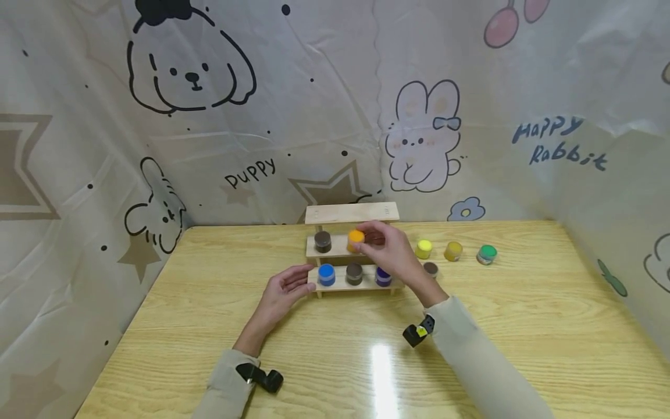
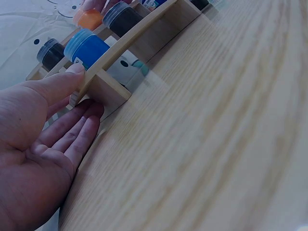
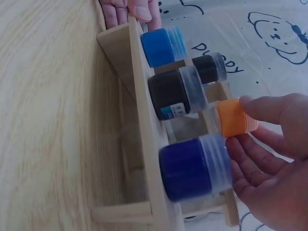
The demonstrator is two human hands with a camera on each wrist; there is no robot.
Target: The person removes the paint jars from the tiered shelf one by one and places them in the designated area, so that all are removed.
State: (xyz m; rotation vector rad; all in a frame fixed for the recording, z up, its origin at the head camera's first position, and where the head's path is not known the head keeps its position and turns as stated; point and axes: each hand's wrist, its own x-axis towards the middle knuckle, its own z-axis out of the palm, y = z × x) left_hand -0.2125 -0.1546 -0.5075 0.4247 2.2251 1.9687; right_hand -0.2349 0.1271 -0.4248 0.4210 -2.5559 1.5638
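A three-step wooden rack (image 1: 352,213) holds small paint jars. My right hand (image 1: 389,247) pinches an orange paint jar (image 3: 233,117) between thumb and fingers at the middle step. A dark jar (image 1: 323,241) stands left on that step. Along the front step are a blue jar (image 1: 327,274), another dark jar (image 1: 354,273) and a purple jar (image 3: 192,168), partly covered by my right hand in the head view. At the rack's left end, my left hand (image 1: 281,295) holds the front step, its thumb (image 2: 60,86) on the edge and its fingers lower down.
To the right of the rack stand a yellow jar (image 1: 424,249), an ochre jar (image 1: 453,251) and a green jar (image 1: 487,254). Another dark-topped jar (image 1: 431,269) is close to my right wrist. A printed cloth (image 1: 324,116) hangs behind the wooden table (image 1: 523,326).
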